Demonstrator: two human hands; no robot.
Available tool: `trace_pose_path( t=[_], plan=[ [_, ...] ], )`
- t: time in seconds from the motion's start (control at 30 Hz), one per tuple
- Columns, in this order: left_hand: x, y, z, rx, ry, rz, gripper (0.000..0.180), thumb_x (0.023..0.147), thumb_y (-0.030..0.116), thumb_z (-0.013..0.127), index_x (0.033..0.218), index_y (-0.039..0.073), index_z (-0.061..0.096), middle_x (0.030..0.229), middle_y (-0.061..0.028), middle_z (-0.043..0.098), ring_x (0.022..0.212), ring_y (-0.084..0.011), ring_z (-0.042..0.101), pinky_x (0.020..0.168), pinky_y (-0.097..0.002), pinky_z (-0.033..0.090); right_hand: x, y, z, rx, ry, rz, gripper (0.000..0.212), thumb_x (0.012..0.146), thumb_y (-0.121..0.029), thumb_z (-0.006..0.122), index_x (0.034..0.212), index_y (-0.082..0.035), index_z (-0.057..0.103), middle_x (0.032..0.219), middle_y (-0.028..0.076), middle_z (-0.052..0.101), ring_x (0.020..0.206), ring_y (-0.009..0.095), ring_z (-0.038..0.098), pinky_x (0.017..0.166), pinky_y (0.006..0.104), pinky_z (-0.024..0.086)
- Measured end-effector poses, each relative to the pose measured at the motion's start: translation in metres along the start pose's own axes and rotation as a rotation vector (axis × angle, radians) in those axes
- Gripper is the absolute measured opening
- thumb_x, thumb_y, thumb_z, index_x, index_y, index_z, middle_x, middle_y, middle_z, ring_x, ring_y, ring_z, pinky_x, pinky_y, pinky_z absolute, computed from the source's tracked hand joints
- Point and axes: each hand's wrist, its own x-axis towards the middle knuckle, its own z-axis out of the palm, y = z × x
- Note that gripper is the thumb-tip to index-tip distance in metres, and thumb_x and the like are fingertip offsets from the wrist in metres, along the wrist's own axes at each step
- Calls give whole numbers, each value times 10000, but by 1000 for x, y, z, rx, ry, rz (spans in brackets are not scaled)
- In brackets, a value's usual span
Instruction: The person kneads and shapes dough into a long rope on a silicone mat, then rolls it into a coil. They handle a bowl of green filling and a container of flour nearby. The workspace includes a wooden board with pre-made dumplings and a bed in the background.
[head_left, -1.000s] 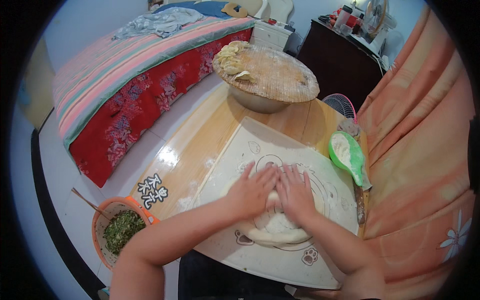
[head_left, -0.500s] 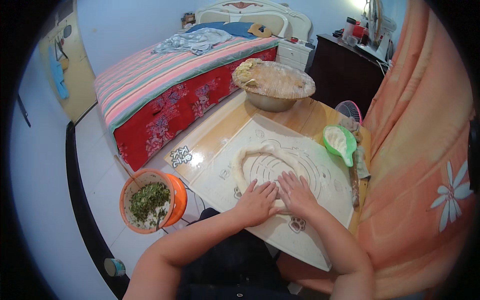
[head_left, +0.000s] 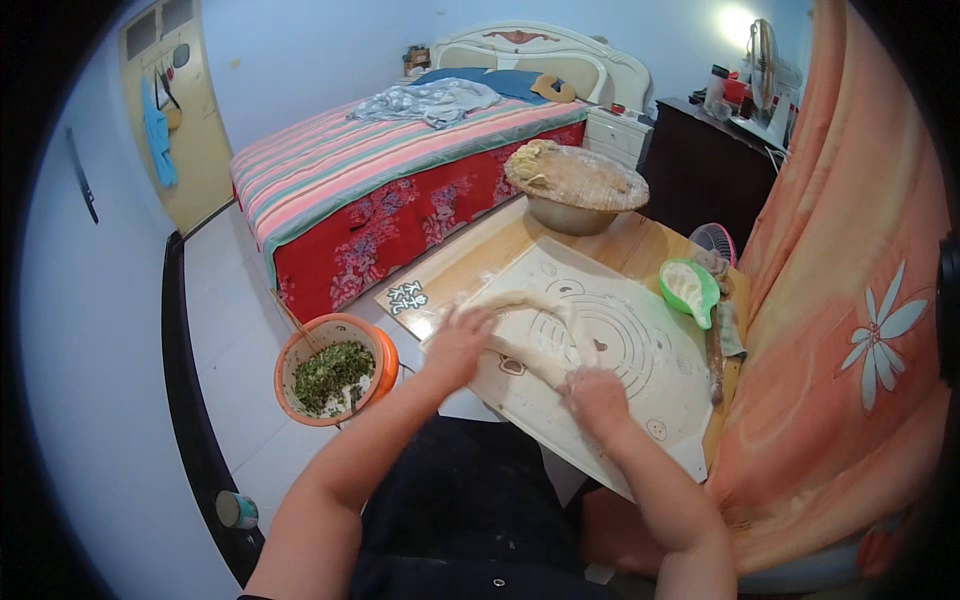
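A long rope of pale dough (head_left: 532, 359) lies bent in a narrow loop on the floured white mat (head_left: 665, 380). My left hand (head_left: 458, 346) is at the loop's left bend, its fingers curled over the dough and slightly smeared by motion. Lower right, my right hand (head_left: 597, 402) closes on the dough near the loop's other end, knuckles up. Its fingertips are hidden. Printed rings and paw shapes show on the mat around the dough.
A green scoop (head_left: 703, 300) of flour and a rolling pin (head_left: 716, 370) lie along the right edge. At the table's far end a round tray (head_left: 600, 180) covers a basin (head_left: 570, 217). Lower left stands an orange pot (head_left: 388, 350) beside a bowl of chopped greens (head_left: 333, 378).
Both hands, flat side by side on the dough before, have parted left and right and now grip it. The rounder ring has become a narrower, stretched loop. The view has shifted.
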Motion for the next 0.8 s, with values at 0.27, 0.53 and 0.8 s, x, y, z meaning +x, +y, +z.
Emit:
trace_pose_path(
  t=[0.27,0.53,0.8],
  plan=[
    [-14,69,33,-238,-202,82,544,972,409,399,1402,75,392,1495,-103,328,1392,-249,285,1138,-477,185,5,-9,33,2,182,-55,533,933,-315,489,1381,-45,386,1412,165,395,1327,294,348,1063,454,302],
    [13,43,24,-246,-265,159,440,875,325,586,1248,97,531,1238,-65,546,1196,-255,467,1101,-460,252,86,44,20,379,126,281,706,845,-335,636,1404,-18,344,1431,209,354,1312,335,361,1071,428,310],
    [5,33,-10,-430,-397,126,286,875,309,604,1078,106,609,1034,-84,577,1068,-252,523,1014,-408,355,122,43,11,640,-15,441,523,767,-144,704,1224,23,514,1150,188,586,1056,279,570,864,378,477]
  ],
)
